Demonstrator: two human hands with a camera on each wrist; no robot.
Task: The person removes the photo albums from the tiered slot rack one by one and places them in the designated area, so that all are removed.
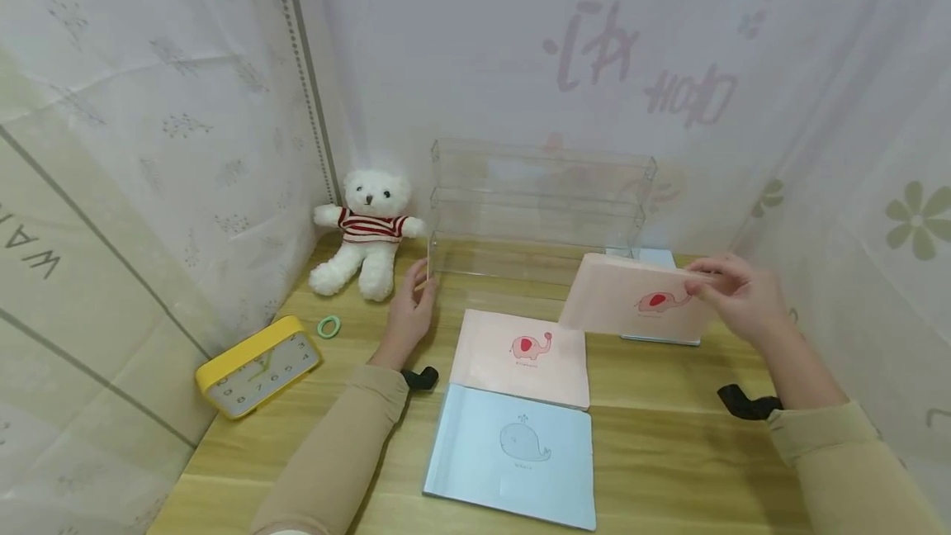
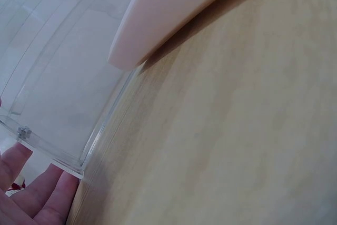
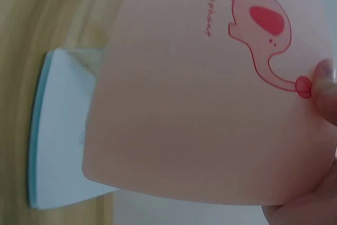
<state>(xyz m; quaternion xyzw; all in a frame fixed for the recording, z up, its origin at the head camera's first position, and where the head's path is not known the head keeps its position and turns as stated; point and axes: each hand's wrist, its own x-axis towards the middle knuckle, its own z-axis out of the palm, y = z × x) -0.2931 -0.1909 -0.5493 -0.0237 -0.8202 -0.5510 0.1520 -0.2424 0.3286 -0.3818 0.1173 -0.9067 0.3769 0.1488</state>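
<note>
My right hand (image 1: 735, 295) pinches the right end of a pink elephant notebook (image 3: 174, 114), thumb on its cover, holding it tilted above the table. Partly hidden beneath that notebook is a light blue notebook (image 3: 63, 130). At the lower left side of a clear acrylic rack (image 1: 535, 258) my left hand (image 1: 410, 312) holds the side panel; in the left wrist view its fingers (image 2: 45, 191) lie along the panel's outer face. A second pink elephant notebook (image 1: 490, 353) lies flat before the rack, and a blue whale notebook (image 1: 475, 452) lies nearer to me.
Left of the rack sits a white teddy bear (image 1: 371, 229) in a striped shirt. A yellow clock (image 1: 256, 366) and a green ring (image 1: 328, 326) are on the wooden table (image 1: 669, 452) at the left. Printed curtains (image 1: 475, 48) hang behind and at both sides.
</note>
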